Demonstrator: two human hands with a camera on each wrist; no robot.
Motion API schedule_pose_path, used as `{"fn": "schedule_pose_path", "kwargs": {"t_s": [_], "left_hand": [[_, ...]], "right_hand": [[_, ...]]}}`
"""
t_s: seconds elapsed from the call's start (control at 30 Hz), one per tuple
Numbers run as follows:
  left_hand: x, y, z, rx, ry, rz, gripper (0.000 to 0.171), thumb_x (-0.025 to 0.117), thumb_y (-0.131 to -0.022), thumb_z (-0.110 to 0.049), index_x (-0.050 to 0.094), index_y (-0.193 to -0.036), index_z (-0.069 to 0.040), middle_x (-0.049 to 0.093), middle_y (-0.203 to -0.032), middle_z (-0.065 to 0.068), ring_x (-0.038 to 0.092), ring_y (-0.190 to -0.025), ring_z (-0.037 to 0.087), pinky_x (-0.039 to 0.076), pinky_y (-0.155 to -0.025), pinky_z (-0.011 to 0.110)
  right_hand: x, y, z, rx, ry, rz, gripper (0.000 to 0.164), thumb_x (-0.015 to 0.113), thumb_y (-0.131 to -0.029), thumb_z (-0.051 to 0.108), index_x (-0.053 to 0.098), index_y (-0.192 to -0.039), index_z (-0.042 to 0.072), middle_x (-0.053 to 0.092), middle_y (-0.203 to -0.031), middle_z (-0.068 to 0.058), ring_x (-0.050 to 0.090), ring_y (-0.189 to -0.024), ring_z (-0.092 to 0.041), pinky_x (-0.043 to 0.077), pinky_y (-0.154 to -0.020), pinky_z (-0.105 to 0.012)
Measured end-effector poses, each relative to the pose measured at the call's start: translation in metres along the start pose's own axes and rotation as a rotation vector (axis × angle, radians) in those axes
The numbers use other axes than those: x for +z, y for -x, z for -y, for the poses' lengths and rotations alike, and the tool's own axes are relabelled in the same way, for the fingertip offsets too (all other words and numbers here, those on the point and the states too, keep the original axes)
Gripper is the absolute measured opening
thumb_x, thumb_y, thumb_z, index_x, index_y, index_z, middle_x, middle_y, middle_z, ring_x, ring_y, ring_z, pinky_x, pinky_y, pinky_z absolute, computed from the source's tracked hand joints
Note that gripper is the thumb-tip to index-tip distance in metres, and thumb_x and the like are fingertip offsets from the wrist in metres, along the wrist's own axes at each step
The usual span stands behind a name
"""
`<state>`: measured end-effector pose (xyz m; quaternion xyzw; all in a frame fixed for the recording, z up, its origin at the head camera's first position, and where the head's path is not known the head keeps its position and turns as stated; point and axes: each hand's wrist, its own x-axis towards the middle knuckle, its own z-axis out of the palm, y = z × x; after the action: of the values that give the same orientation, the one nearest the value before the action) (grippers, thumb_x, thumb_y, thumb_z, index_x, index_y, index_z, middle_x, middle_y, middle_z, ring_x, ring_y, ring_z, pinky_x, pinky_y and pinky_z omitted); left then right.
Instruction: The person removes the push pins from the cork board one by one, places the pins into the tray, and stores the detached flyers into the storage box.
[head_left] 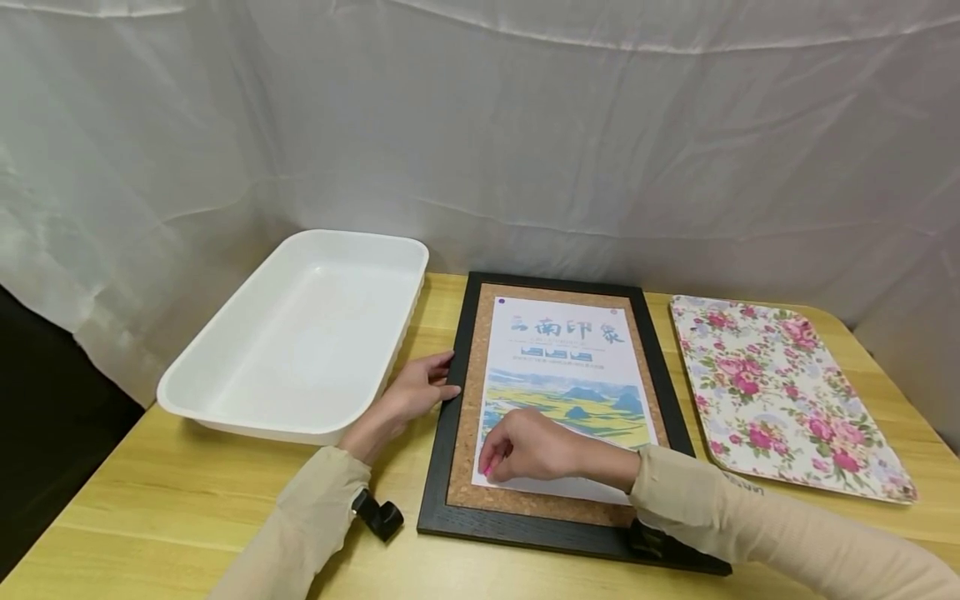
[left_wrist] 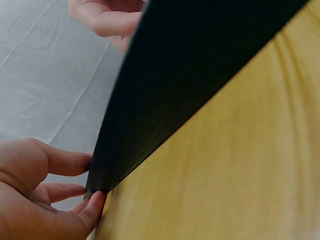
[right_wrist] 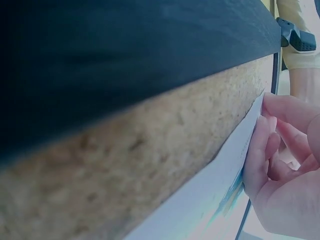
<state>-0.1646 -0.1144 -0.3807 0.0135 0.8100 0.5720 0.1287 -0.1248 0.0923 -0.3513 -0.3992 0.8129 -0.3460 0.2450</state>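
A corkboard in a black frame (head_left: pixel 442 467) lies on the table, with a printed landscape poster (head_left: pixel 555 358) over its cork. My right hand (head_left: pixel 528 446) pinches a small pink push pin (head_left: pixel 487 472) at the poster's lower left corner. In the right wrist view, the right fingertips (right_wrist: pixel 265 102) are right at the paper's edge. My left hand (head_left: pixel 416 387) touches the frame's left side with its fingertips and thumb. The left wrist view shows those fingers (left_wrist: pixel 70 162) against the dark frame edge. A purple pin (head_left: pixel 502 301) sits at the poster's upper left corner, another pin (head_left: pixel 613 312) at its upper right.
To the left stands a deep white plastic tray (head_left: pixel 292 421), its near right corner close to my left wrist. A flat floral tray (head_left: pixel 772 392) lies right of the board. Behind the wooden table (head_left: pixel 150 517) hangs a grey-white cloth (head_left: pixel 525 142).
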Motion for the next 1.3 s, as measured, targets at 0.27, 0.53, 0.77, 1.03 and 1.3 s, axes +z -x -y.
{"fn": "schedule_pose_path", "kwargs": {"t_s": [0.27, 0.53, 0.77, 1.03, 1.3], "left_hand": [[0.0, -0.0007, 0.0004, 0.001, 0.005, 0.005, 0.064, 0.061, -0.092, 0.003, 0.032, -0.149, 0.001, 0.047, -0.138, 0.024, 0.045, -0.128, 0.037, 0.044, -0.101, 0.042], [-0.0016, -0.0012, -0.0006, 0.012, 0.008, 0.007, 0.064, 0.06, -0.092, 0.005, 0.032, -0.149, 0.003, 0.046, -0.138, 0.026, 0.044, -0.128, 0.038, 0.042, -0.102, 0.042], [-0.0005, -0.0006, 0.0016, 0.024, 0.009, 0.012, 0.063, 0.059, -0.092, 0.005, 0.031, -0.149, 0.003, 0.047, -0.137, 0.025, 0.043, -0.128, 0.037, 0.043, -0.101, 0.043], [0.0018, 0.0, 0.0039, 0.01, 0.014, 0.017, 0.063, 0.06, -0.092, 0.003, 0.031, -0.149, 0.002, 0.047, -0.138, 0.024, 0.044, -0.128, 0.037, 0.043, -0.101, 0.042], [0.0006, -0.0009, 0.0033, 0.021, 0.017, 0.015, 0.063, 0.059, -0.093, 0.004, 0.031, -0.149, 0.003, 0.047, -0.138, 0.024, 0.045, -0.127, 0.036, 0.044, -0.1, 0.042]], "right_hand": [[-0.0007, 0.0003, -0.0007, 0.016, -0.011, 0.009, 0.01, 0.074, -0.082, 0.0, 0.075, -0.083, 0.009, 0.064, -0.071, 0.01, 0.059, -0.065, -0.002, 0.052, -0.061, -0.021], [0.0003, -0.0005, -0.0024, 0.001, -0.019, -0.023, 0.01, 0.075, -0.081, -0.001, 0.074, -0.081, 0.009, 0.065, -0.07, 0.009, 0.059, -0.063, -0.002, 0.053, -0.059, -0.021], [0.0034, 0.001, 0.0001, -0.007, -0.006, -0.042, 0.011, 0.073, -0.082, -0.003, 0.074, -0.08, 0.008, 0.065, -0.07, 0.009, 0.059, -0.063, -0.001, 0.052, -0.059, -0.02], [0.0027, 0.0007, 0.0005, 0.005, 0.002, -0.011, 0.01, 0.074, -0.081, -0.002, 0.074, -0.078, 0.007, 0.064, -0.067, 0.01, 0.058, -0.06, -0.001, 0.052, -0.057, -0.02], [0.0, -0.0005, -0.0029, -0.007, -0.021, -0.015, 0.01, 0.074, -0.081, -0.002, 0.076, -0.079, 0.007, 0.066, -0.068, 0.01, 0.06, -0.06, -0.001, 0.052, -0.057, -0.02]]}}
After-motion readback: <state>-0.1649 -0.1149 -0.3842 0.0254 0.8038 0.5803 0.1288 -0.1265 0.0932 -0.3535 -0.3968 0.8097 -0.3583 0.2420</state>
